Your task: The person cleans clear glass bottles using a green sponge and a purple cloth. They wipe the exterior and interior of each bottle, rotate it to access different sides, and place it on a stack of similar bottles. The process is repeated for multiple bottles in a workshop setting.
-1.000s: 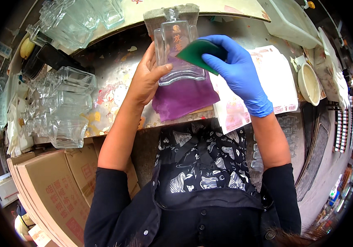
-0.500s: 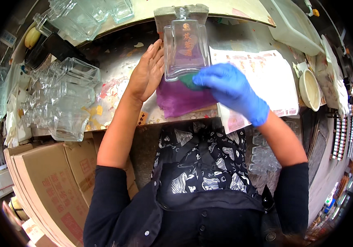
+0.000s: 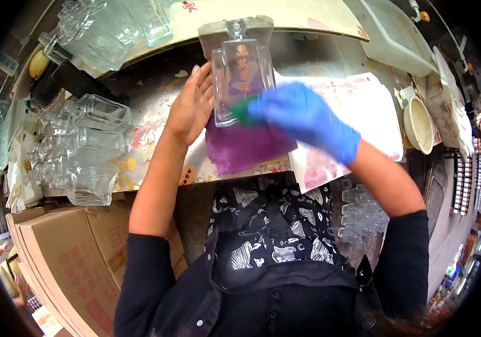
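A clear glass bottle with red lettering lies on a purple cloth, its neck resting at a grey padded block. My bare left hand is held along the bottle's left side, fingers stretched out; whether it touches the glass is hard to tell. In a blue glove, my right hand grips a green squeegee against the lower part of the bottle. The glove is slightly blurred and hides part of the tool.
Clear glass bottles lie in a group at the left, with more at the far left. Printed sheets lie right of the cloth. A beige bowl and a translucent bin stand at the right. Cardboard boxes stand lower left.
My right hand has moved the green squeegee leftward across the bottle's lower part. My left hand stays beside the bottle with fingers extended. The whole view has shifted slightly.
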Demonstrator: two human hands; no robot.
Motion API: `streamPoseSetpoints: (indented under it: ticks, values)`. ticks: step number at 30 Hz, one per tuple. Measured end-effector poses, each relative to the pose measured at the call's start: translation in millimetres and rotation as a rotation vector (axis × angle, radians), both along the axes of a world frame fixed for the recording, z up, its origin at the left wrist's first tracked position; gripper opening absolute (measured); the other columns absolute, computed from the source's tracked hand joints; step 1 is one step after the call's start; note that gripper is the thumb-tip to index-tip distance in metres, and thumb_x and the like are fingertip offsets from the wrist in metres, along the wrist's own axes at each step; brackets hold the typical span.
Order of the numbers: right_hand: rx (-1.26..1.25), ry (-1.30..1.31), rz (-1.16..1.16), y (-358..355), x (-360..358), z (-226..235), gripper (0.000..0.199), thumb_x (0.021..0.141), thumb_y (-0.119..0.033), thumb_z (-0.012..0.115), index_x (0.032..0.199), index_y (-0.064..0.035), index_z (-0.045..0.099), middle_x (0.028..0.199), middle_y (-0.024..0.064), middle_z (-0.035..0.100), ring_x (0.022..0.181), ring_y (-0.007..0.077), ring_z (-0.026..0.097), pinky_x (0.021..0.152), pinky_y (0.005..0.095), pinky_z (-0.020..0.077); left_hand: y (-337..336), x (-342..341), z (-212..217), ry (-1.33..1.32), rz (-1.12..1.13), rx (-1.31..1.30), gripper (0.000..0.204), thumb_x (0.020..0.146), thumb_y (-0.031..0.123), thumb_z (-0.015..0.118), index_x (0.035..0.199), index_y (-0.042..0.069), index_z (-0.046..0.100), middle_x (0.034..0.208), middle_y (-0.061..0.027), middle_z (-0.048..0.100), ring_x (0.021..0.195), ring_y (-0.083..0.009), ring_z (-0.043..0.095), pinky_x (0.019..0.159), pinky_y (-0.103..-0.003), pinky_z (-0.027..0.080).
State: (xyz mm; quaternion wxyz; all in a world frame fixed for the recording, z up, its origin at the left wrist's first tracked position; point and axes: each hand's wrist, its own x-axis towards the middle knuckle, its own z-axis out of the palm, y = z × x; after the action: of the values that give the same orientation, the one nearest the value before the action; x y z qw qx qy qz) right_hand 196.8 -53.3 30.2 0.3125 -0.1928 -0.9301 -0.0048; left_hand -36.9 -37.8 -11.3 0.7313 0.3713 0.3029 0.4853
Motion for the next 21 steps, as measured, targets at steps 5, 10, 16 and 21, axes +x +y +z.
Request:
streamPoseSetpoints:
  ticks: [5, 10, 16, 21]
  values:
    - [-0.635, 0.141, -0.056, -74, 23, -14, 0.025, 0.079, -0.003, 0.065, 0.103, -0.0078, 0.066, 0.093, 0.0062, 0.065, 0.083, 0.0224, 0.062, 0.075, 0.0319, 0.0505, 17, 12, 0, 0.134, -0.021, -0.064, 0.062, 0.097, 0.046, 0.049, 0.136, 0.0, 0.04, 0.128, -0.0168, 0.05, 0.118, -0.0241, 0.052, 0.098, -0.038, 0.045]
    - [-1.508, 1.276, -0.067, -58, 70, 9, 0.038, 0.096, -0.034, 0.054, 0.09, 0.0003, 0.068, 0.082, 0.0082, 0.067, 0.078, 0.0138, 0.064, 0.078, 0.0274, 0.0501, 25, 31, 14, 0.264, -0.021, 0.087, 0.045, 0.095, 0.036, 0.058, 0.123, 0.002, 0.05, 0.109, -0.0091, 0.06, 0.096, -0.0162, 0.06, 0.087, -0.032, 0.05]
    - [-0.941, 0.569, -0.294, -93, 134, 101, 0.036, 0.089, -0.031, 0.068, 0.11, -0.0022, 0.065, 0.094, 0.0015, 0.066, 0.086, 0.008, 0.059, 0.078, 0.0226, 0.0484, -40, 109, 83, 0.41, -0.42, 0.574, 0.066, 0.088, 0.041, 0.061, 0.133, -0.005, 0.045, 0.122, -0.0149, 0.058, 0.106, -0.0229, 0.058, 0.094, -0.035, 0.044]
    - [-0.718, 0.576, -0.454, -213, 198, 91, 0.026, 0.087, -0.024, 0.069, 0.103, -0.004, 0.069, 0.09, 0.0002, 0.066, 0.085, 0.0082, 0.06, 0.076, 0.0223, 0.0484, -77, 217, 63, 0.315, -0.975, 0.668, 0.087, 0.078, 0.036, 0.074, 0.146, 0.002, 0.031, 0.138, -0.019, 0.046, 0.123, -0.0271, 0.049, 0.104, -0.04, 0.037]
